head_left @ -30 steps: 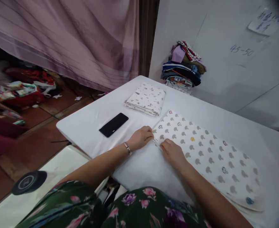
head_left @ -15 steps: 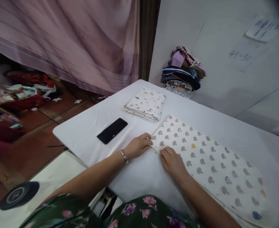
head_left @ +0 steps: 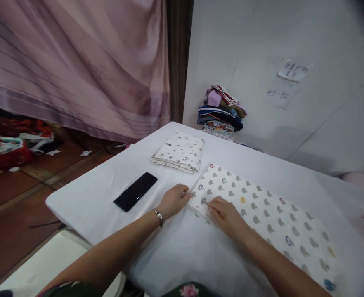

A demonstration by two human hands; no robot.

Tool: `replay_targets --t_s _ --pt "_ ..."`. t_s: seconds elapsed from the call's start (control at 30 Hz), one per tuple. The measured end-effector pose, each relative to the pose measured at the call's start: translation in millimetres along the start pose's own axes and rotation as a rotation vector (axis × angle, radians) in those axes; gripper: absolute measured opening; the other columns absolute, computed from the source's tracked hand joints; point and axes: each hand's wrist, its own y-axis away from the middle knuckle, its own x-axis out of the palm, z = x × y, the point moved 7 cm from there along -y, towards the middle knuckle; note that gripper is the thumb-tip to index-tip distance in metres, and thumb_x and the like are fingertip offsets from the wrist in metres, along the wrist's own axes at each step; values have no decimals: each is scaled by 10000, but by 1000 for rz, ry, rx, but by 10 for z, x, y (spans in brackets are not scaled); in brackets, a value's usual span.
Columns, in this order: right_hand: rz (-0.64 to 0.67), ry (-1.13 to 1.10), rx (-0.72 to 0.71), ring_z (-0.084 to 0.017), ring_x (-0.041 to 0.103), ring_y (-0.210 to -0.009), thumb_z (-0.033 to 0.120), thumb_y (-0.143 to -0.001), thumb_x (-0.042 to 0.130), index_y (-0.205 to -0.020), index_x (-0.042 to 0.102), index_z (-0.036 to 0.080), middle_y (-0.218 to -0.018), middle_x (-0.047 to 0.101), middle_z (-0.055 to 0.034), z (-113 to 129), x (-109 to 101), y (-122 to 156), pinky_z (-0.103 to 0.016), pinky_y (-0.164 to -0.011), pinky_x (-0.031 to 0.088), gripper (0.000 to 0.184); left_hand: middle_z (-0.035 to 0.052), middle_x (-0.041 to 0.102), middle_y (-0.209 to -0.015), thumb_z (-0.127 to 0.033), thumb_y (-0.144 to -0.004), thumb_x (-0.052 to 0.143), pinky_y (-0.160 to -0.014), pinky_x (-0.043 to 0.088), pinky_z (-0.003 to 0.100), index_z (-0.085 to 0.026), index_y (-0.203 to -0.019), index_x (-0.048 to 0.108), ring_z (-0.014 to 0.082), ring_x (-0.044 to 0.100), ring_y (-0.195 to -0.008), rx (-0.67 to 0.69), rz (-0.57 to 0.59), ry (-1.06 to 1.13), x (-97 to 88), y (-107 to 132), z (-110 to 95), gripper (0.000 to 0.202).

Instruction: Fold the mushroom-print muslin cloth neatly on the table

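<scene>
A white cloth with a grey mushroom print (head_left: 259, 198) lies folded in a long strip on the white table, running towards the lower right. My left hand (head_left: 175, 201), with a bracelet at the wrist, has its fingers closed at the strip's near-left corner. A short way to the right, my right hand (head_left: 227, 214) is curled, its fingertips pressed together on the strip's near edge. What lies between the fingertips is partly hidden. Beyond my left hand sits a folded white cloth with small dark motifs (head_left: 183, 150). A black phone (head_left: 135, 192) lies to its left.
The white table (head_left: 86, 206) has a rounded left corner. A stack of folded clothes (head_left: 221, 111) stands by the wall behind it. A pink curtain (head_left: 92, 62) hangs at the back left. A red container (head_left: 8, 156) with clutter stands on the tiled floor. A pale stool (head_left: 55, 260) is at the lower left.
The view has shifted, so the table sits lower in the picture. The strip's lifted near edge now lies flatter, and my right hand has moved slightly onto the cloth.
</scene>
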Motion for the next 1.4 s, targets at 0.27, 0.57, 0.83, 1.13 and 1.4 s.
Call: replay_targets --t_s 0.27,0.57,0.83,1.13,1.4 --pt "-70 331 228 -248 227 -1341 381 -909 342 -1333 406 130 -1441 314 -127 -1053 -251 -518 -411 -1063 232 496 84 665 -862 -442 -755 513 -656 407 308 -193 -950 595 239 607 -803 -142 127 -226 150 -191 -79 327" --pt "103 356 396 -233 93 -1379 528 -909 208 -1420 259 183 -1504 157 -88 -1434 -52 -787 -483 -1081 84 619 34 621 -786 -368 -728 510 -590 356 279 -213 -721 498 203 573 -731 -117 130 -228 206 -193 -105 156" --pt "128 331 455 -246 100 -1378 604 -874 199 -1419 257 226 -1509 145 -59 -1538 -25 -887 -502 -1078 87 665 -1 571 -685 -347 -721 512 -558 325 257 -208 -757 461 165 523 -648 -144 128 -49 222 -167 -122 153" --pt "30 203 508 -256 487 -1135 419 -872 346 -1253 502 152 -1252 532 -135 -1710 -207 -1261 -329 -912 364 491 37 623 -786 -582 -754 468 -659 400 284 -169 -1099 511 191 578 -727 -296 155 297 274 -200 66 540" --pt "86 137 519 -195 597 -821 445 -798 491 -924 626 173 -959 660 -74 -1721 -241 -1459 -248 -643 399 329 14 621 -768 -445 -747 523 -613 385 268 -179 -1104 512 172 568 -696 -196 152 311 307 -185 43 445"
